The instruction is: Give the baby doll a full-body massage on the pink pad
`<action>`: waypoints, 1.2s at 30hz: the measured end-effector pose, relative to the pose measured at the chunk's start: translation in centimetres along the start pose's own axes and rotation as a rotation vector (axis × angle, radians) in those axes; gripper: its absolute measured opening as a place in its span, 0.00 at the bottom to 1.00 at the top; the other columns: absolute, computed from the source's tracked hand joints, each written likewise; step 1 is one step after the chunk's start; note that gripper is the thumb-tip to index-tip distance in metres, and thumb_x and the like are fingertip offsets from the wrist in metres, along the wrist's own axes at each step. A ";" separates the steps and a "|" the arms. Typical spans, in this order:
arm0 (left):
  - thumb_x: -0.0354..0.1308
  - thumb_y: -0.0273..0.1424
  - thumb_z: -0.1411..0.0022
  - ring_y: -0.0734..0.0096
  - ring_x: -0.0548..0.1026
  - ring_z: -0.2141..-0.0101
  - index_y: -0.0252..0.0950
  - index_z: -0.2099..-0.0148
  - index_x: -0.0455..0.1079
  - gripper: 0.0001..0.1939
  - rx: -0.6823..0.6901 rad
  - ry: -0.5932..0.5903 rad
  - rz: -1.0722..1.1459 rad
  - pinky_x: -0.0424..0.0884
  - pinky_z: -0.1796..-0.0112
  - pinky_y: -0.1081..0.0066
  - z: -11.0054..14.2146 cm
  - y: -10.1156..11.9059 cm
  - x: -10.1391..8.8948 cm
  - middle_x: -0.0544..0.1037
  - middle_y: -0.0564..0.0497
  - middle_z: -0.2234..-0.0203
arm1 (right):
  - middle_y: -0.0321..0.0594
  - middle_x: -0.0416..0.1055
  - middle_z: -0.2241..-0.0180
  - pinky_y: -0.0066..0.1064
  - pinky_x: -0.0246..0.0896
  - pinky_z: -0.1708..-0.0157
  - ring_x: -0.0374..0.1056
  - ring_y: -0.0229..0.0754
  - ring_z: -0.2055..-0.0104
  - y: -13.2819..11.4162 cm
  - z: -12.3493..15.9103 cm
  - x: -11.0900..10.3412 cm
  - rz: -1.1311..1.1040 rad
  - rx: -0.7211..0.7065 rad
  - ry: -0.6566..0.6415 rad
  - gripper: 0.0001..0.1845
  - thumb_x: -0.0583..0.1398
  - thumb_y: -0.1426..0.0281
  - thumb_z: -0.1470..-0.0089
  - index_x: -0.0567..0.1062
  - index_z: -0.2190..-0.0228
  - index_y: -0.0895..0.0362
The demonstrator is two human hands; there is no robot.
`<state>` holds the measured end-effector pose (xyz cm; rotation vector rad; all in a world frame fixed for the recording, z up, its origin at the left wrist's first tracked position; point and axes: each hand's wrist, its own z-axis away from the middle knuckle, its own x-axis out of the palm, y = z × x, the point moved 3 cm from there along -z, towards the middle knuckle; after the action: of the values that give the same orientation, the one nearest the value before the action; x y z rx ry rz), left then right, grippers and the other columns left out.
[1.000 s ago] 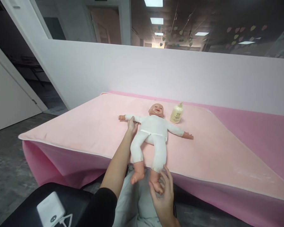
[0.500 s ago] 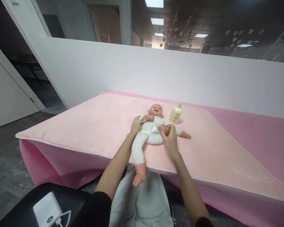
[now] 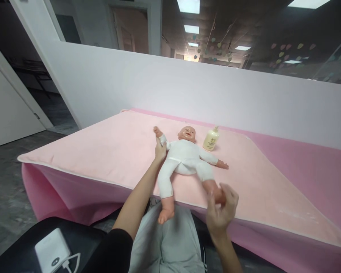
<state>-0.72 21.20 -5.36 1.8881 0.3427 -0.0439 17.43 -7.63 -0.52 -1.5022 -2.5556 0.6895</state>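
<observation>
White-suited, the doll (image 3: 184,152) is laid face-up on the pink mat (image 3: 96,151). Its arm (image 3: 163,140) is clasped in the left hand (image 3: 160,152); its foot (image 3: 215,190) is flanked by the half-curled right hand (image 3: 222,216), grip unclear. Limbs should be guided gently, never twisted.

Left hand (image 3: 160,151) grips 1 doll (image 3: 183,153) arm — right hand (image 3: 223,204) at its foot.

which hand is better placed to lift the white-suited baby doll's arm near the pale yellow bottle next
Right, probably: the right hand is by the foot on the same side as that arm; the left hand holds the other arm.
</observation>
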 end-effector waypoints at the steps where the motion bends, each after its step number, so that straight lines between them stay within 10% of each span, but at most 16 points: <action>1: 0.47 0.31 0.39 0.58 0.67 0.49 0.39 0.32 0.42 0.34 0.085 -0.035 -0.101 0.62 0.50 0.62 0.2 0.4 0.2 0.67 0.42 0.47 | 0.46 0.63 0.58 0.38 0.64 0.58 0.65 0.45 0.54 0.3 -1.7 1.2 -0.008 -0.012 -0.020 0.17 0.57 0.74 0.46 0.70 0.54 0.53; 5: 0.47 0.26 0.40 0.57 0.63 0.48 0.47 0.41 0.63 0.26 0.412 -0.206 -0.444 0.59 0.48 0.60 1.0 1.5 1.2 0.65 0.45 0.47 | 0.42 0.60 0.62 0.38 0.64 0.56 0.65 0.42 0.57 2.6 -6.7 8.2 -0.090 0.084 -0.347 0.11 0.54 0.70 0.45 0.76 0.67 0.54; 8: 0.46 0.24 0.41 0.56 0.64 0.49 0.47 0.39 0.61 0.28 0.407 -0.209 -0.464 0.60 0.49 0.59 0.9 1.3 1.0 0.65 0.44 0.47 | 0.40 0.59 0.66 0.37 0.64 0.57 0.64 0.43 0.57 3.5 -7.9 10.9 -0.075 0.177 -0.394 0.11 0.53 0.70 0.46 0.76 0.69 0.54; 16: 0.48 0.37 0.38 0.55 0.70 0.51 0.33 0.34 0.45 0.33 -0.089 0.066 -0.020 0.63 0.51 0.60 -0.1 -1.0 -0.7 0.68 0.39 0.48 | 0.44 0.60 0.63 0.34 0.66 0.66 0.65 0.43 0.61 -1.2 0.6 1.8 0.090 0.044 0.016 0.08 0.60 0.75 0.50 0.72 0.65 0.54; 19: 0.48 0.37 0.38 0.56 0.71 0.52 0.34 0.32 0.39 0.36 -0.114 0.106 -0.016 0.64 0.52 0.62 0.0 -1.1 -0.7 0.67 0.40 0.45 | 0.44 0.61 0.63 0.34 0.65 0.71 0.66 0.43 0.64 -1.6 4.1 0.3 0.126 -0.003 -0.023 0.09 0.62 0.76 0.51 0.70 0.68 0.53; 23: 0.47 0.35 0.37 0.57 0.71 0.54 0.38 0.31 0.31 0.38 0.058 0.015 -0.157 0.65 0.54 0.63 0.4 0.2 -0.3 0.69 0.42 0.47 | 0.43 0.60 0.63 0.33 0.66 0.67 0.66 0.42 0.62 -0.6 1.1 2.1 0.087 -0.026 0.054 0.08 0.64 0.73 0.52 0.70 0.67 0.54; 30: 0.44 0.25 0.39 0.58 0.65 0.51 0.43 0.36 0.56 0.29 0.432 -0.253 -0.482 0.63 0.52 0.61 1.0 1.7 0.8 0.68 0.42 0.51 | 0.41 0.59 0.66 0.29 0.65 0.70 0.66 0.42 0.61 3.5 -6.1 11.8 0.133 0.059 -0.223 0.08 0.58 0.65 0.46 0.74 0.72 0.55; 36: 0.48 0.35 0.37 0.55 0.71 0.53 0.32 0.32 0.37 0.37 0.079 -0.005 -0.120 0.64 0.52 0.59 -0.1 -0.9 0.1 0.70 0.38 0.49 | 0.42 0.61 0.65 0.27 0.65 0.72 0.66 0.39 0.65 0.0 0.8 4.9 0.201 -0.079 -0.046 0.04 0.62 0.70 0.49 0.73 0.68 0.56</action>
<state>-0.82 21.54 -6.16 1.9436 0.4561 -0.1446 14.68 -3.70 -1.96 -1.8081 -2.5148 0.6595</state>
